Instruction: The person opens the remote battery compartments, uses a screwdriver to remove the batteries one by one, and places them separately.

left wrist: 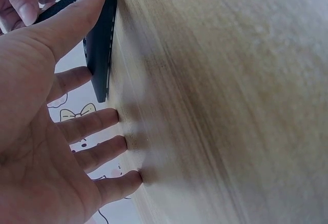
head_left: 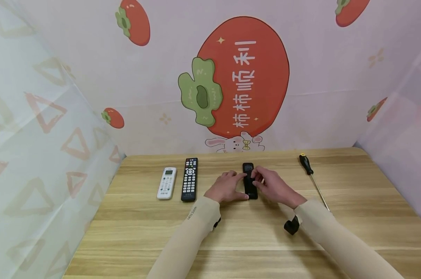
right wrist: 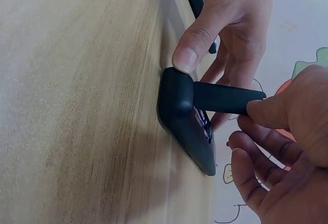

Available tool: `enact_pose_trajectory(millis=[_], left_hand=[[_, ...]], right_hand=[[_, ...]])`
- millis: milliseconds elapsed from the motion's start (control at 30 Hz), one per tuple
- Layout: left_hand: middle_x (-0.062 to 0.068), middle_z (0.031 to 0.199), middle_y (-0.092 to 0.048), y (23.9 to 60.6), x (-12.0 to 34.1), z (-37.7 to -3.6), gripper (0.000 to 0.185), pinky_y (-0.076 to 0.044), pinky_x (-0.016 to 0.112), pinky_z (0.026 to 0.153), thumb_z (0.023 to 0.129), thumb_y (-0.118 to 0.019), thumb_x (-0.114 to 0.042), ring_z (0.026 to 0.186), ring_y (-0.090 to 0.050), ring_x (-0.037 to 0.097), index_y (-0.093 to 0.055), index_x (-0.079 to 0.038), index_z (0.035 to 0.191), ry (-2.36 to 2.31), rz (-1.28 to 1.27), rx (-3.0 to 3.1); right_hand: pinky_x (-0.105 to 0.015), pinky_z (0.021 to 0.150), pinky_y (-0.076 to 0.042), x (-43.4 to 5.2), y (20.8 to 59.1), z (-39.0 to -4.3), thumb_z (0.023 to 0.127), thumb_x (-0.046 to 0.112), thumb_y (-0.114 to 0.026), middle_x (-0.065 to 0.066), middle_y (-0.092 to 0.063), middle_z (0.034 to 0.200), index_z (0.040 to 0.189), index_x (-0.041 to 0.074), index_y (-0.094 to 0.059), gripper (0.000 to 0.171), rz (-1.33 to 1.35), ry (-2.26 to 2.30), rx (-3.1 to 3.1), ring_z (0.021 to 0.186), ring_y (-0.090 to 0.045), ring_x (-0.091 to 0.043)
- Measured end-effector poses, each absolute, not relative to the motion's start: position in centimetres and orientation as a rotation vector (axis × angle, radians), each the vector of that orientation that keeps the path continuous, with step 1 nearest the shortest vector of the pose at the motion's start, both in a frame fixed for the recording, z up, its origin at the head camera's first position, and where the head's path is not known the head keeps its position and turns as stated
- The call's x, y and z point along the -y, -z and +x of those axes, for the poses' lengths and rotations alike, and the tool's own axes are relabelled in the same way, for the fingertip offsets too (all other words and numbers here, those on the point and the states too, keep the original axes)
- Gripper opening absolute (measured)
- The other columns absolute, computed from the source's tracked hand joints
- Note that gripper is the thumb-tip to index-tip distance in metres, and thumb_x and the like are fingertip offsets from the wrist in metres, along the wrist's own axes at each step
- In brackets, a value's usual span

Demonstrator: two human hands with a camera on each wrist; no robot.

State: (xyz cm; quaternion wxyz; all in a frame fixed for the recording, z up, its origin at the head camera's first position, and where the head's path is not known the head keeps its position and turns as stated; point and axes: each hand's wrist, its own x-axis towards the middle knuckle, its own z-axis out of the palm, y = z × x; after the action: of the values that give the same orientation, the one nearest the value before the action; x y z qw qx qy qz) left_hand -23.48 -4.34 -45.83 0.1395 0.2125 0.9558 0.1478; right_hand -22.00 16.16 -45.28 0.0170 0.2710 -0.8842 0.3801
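Observation:
A black remote (head_left: 248, 168) lies on the wooden table (head_left: 231, 236) between both hands. My left hand (head_left: 229, 186) is on its left side. The thumb presses on the remote's near end (right wrist: 174, 88), the forefinger touches its side (left wrist: 102, 44), and the other fingers (left wrist: 110, 147) lie straight with their tips on the table. My right hand (head_left: 266, 182) pinches a thin black cover (right wrist: 220, 98) between thumb and fingers. The cover is tilted up off the remote's back, still touching it at one end. The rest of the remote (right wrist: 192, 137) lies flat.
A white remote (head_left: 166, 183) and a longer black remote with many buttons (head_left: 189, 179) lie side by side left of the hands. A screwdriver with a black handle (head_left: 306, 163) lies at the right. Patterned sheets wall in the table at the back and sides.

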Motion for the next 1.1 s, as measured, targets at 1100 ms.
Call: enact_pose_trajectory(millis=[1100], left_hand=[[0.01,0.153,-0.044,45.7,4.4,-23.3,0.079,-0.03,0.051,0.118,0.088,-0.075,-0.054,0.143,-0.038,0.033,-0.043,-0.027,0.155,-0.442,0.618,-2.764]], right_hand=[[-0.033,0.072,-0.053,-18.6,44.5,-22.0,0.098,-0.003,-0.063,-0.006,-0.065,0.094,0.109,0.004,-0.06,0.013,0.755,-1.153,2.713,0.086,-0.061,-0.018]])
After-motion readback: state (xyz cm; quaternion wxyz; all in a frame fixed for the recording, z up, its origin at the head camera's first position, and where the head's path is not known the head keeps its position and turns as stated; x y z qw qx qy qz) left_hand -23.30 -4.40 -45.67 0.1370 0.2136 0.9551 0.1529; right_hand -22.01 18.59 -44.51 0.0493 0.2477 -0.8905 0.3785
